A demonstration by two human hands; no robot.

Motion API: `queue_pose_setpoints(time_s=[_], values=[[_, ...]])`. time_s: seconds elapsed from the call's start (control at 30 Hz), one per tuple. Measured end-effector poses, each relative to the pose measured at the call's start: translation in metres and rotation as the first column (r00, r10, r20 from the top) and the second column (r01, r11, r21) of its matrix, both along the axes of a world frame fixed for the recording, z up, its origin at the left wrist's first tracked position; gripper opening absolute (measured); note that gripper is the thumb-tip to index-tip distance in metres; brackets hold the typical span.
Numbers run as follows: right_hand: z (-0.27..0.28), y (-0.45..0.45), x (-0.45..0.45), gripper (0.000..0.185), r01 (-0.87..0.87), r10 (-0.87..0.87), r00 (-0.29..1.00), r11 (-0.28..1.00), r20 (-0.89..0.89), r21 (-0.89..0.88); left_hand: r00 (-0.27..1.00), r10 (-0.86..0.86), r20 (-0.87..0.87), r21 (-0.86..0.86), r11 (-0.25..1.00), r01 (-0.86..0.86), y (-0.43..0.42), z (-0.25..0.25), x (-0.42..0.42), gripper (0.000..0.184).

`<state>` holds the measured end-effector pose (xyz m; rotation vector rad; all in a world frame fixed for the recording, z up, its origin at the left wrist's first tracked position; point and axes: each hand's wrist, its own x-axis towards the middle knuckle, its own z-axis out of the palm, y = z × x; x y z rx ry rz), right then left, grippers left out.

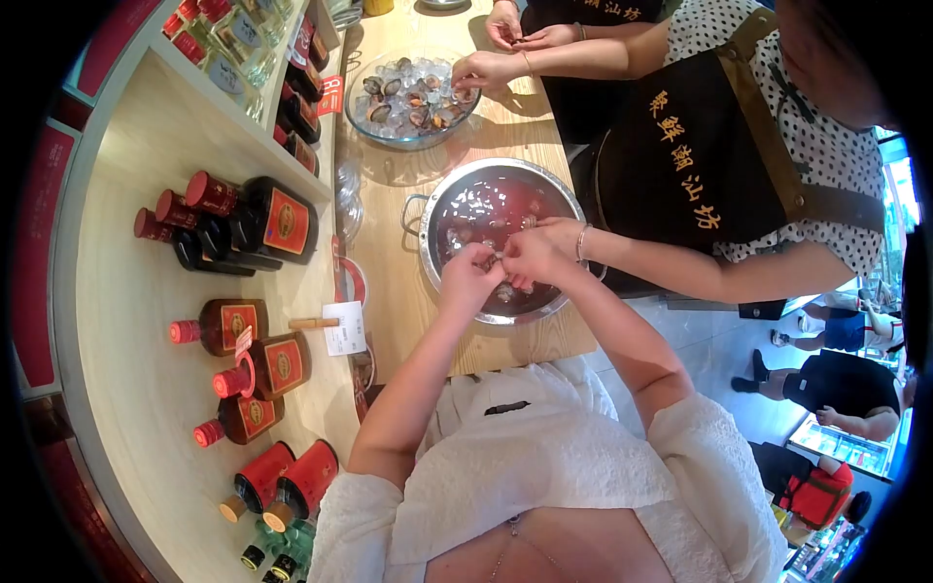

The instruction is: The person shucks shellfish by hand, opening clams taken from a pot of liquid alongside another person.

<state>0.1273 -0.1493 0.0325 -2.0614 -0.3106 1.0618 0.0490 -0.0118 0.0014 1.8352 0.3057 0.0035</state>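
A steel basin (431, 222) with reddish water and several small shells stands on the wooden table in front of me. Over its near side, my left hand (470, 276) is closed in a pinch. My right hand (536, 258) meets it from the right, its fingers also closed. A small greyish clam (499, 256) shows between my fingertips, mostly hidden. Beside my right hand, a co-worker's hand (562, 234) with a bracelet reaches into the basin near another shell. More clams (505, 291) lie in the water below my hands.
Past the basin, a glass bowl (394, 143) holds ice and opened clams, with a co-worker's hand (486, 73) at its rim. A shelf (155, 291) of bottles borders the left side. Co-workers in dark aprons (671, 165) stand to the right and far side.
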Motion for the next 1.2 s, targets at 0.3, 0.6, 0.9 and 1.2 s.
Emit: queue_pose_setpoints(time_s=[0.3,0.6,0.9,1.2], values=[[-0.018,-0.010,0.002,0.010,0.068,-0.038,0.991,0.967,-0.124,0.247,1.000,-0.006,0.016,-0.115,0.993,0.008,0.010,-0.002,0.002,0.025],[-0.094,0.008,-0.017,0.015,-0.166,0.632,0.375,0.766,0.679,-0.621,0.965,0.046,-0.257,-0.551,0.814,-0.186,0.047,0.005,0.015,0.021],[-0.077,0.003,-0.012,0.039,-0.168,0.389,0.409,0.921,0.825,-0.351,0.968,0.117,-0.220,-0.758,0.605,-0.245,0.090,0.011,0.060,0.026],[-0.046,-0.005,-0.019,0.033,-0.145,0.124,0.598,0.988,0.792,-0.045,0.941,0.319,-0.112,-0.761,0.582,-0.288,0.183,0.020,0.231,0.020]])
